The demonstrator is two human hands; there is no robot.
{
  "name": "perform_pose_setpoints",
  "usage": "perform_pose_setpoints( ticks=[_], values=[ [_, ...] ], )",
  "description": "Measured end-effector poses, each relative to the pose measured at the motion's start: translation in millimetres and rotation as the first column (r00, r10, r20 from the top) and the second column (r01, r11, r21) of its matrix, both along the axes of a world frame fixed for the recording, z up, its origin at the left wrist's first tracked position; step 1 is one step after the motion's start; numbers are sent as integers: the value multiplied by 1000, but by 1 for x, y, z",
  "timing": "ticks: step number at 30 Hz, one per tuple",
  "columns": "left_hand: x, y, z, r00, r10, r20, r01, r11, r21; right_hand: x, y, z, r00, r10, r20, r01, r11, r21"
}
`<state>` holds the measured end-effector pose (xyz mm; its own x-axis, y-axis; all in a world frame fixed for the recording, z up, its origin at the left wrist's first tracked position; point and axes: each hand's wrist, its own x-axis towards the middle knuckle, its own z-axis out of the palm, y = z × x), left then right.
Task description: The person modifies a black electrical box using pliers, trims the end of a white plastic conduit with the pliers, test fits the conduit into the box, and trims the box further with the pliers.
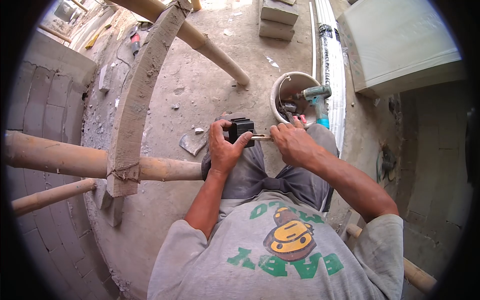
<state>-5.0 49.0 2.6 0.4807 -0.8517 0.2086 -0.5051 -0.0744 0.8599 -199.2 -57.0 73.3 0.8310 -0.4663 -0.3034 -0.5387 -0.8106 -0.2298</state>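
Note:
My left hand [225, 147] grips a black plastic box [242, 131], thumb on its near right side and fingers on its left. It looks like an electrical back box. My right hand [294, 143] is closed round a narrow brass-coloured metal tool [262, 137] with a slot along it. The tool's tip touches, or almost touches, the right side of the box. My fist hides the rest of the tool, so its exact kind does not show. Both hands are above my knees.
Beyond my right hand stands a bucket [275, 102] with a teal drill [317, 95] and other tools. White pipes [336, 85] lie to its right. A wooden plank [132, 100] and bamboo poles [60, 155] cross the left side. Grey blocks [277, 20] are stacked ahead.

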Motion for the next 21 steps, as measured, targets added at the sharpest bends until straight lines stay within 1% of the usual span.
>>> perform_pose_setpoints(
  ticks=[2,5,8,11,14,16,17,18,20,21],
  values=[
    [-1,-3,1,998,27,-63,-28,1000,-15,3,-1,2,1000,-14,5,13,999,34],
    [0,-6,-3,999,34,-14,-35,998,-49,7,2,5,999,4,-32,-5,1000,-27],
    [3,-8,-11,989,41,141,-31,997,-68,10,2,12,998,1,-59,-2,1000,-16],
    [0,-14,-4,992,88,90,-71,983,-169,13,1,17,995,7,-96,-3,999,39],
    [7,-14,-15,976,-75,-203,53,993,-110,15,1,21,994,8,-113,-3,999,41],
    [8,-14,-22,933,-122,-339,91,990,-105,18,1,31,983,31,-179,-15,996,89],
    [9,-13,-26,915,-138,-379,107,989,-101,19,0,33,976,43,-211,-19,993,113],
    [9,-13,-24,896,-152,-418,123,988,-97,18,1,31,982,37,-184,-16,993,114],
    [10,-12,-21,879,-171,-445,147,985,-87,14,2,24,991,24,-130,-9,993,117],
    [11,-13,-21,889,-180,-422,150,983,-102,13,2,21,993,28,-115,-11,990,139]
  ],
)
